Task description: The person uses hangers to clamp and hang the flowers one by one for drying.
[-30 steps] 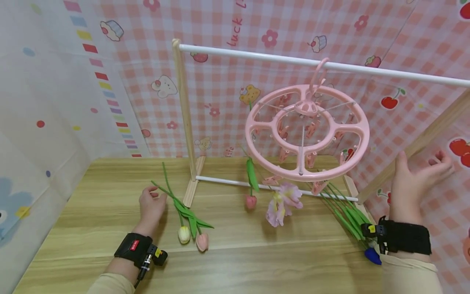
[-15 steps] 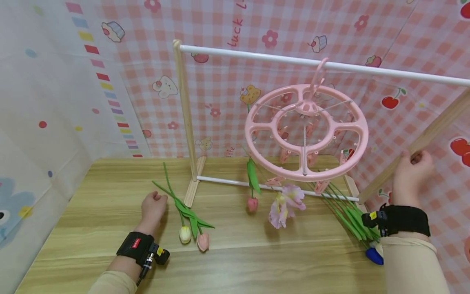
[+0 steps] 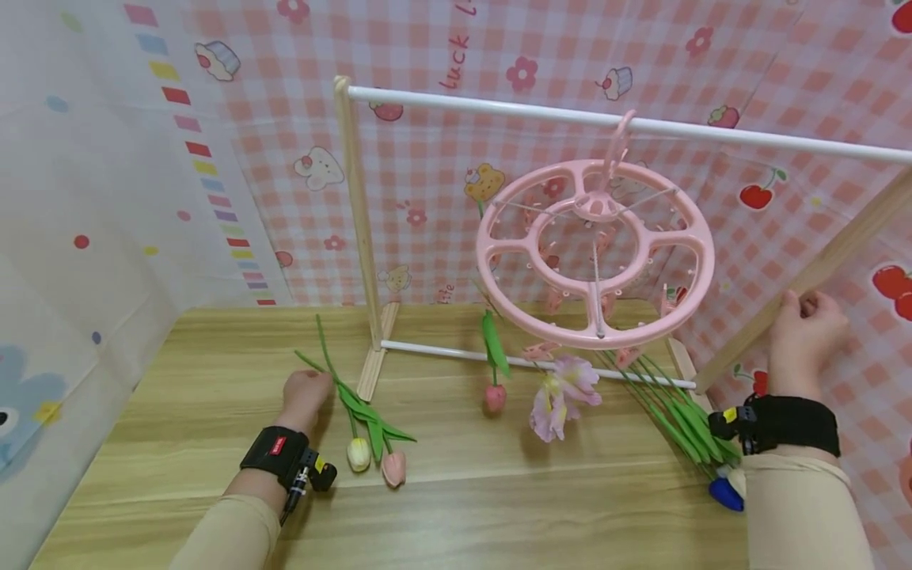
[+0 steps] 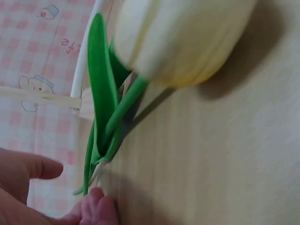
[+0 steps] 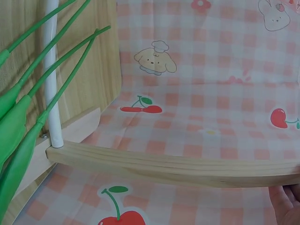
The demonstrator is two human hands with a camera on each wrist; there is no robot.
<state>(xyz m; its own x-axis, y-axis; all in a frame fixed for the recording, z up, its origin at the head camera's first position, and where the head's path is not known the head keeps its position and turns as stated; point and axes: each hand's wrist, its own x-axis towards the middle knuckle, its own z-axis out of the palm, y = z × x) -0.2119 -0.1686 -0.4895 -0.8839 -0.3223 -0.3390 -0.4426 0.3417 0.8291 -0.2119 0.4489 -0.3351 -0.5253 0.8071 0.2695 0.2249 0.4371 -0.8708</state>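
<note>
One white tulip [image 3: 359,454] and one pink tulip [image 3: 393,469] lay crossed at lower left, and there was the left hand [image 3: 306,395], close by the stems [image 4: 125,108], thumb parted, grip loose! Far right, the right hand [image 3: 807,346] was at the wooden post [image 5: 187,168]; clasping or not, I couldn't tell.

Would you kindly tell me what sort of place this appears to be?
Probably an indoor staged workspace: a wood-grain table, bordered by cartoon-patterned sheets, and a white-railed rack carrying a pink clip hanger.
</note>
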